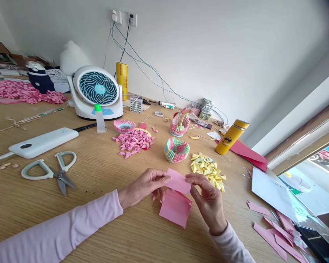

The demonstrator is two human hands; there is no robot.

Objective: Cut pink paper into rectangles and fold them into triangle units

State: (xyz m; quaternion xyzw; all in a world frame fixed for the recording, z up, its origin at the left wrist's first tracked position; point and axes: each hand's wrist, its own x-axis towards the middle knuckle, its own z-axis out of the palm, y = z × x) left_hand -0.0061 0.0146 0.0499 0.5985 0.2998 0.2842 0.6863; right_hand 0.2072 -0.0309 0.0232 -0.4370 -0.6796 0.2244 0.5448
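Note:
A small pink paper sheet [179, 181] is held up off the table between my two hands. My left hand [150, 184] pinches its left edge between thumb and fingers. On the opposite side, my right hand [207, 197] grips the right edge with thumb and index finger. Beneath it lies a stack of pink paper pieces [175, 210], partly covered by the held sheet. Beyond my hands stands a green, pink and yellow folded-paper bowl [177, 150]. Folded yellow paper pieces [208, 170] are heaped just past my right hand.
Scissors [59, 173] lie spread at left near a white elongated device [44, 141]. Folded pink pieces [133, 142], a paper basket [180, 122] and a fan [95, 91] stand farther back. A yellow bottle [231, 137] and pink paper strips [274, 237] are at right.

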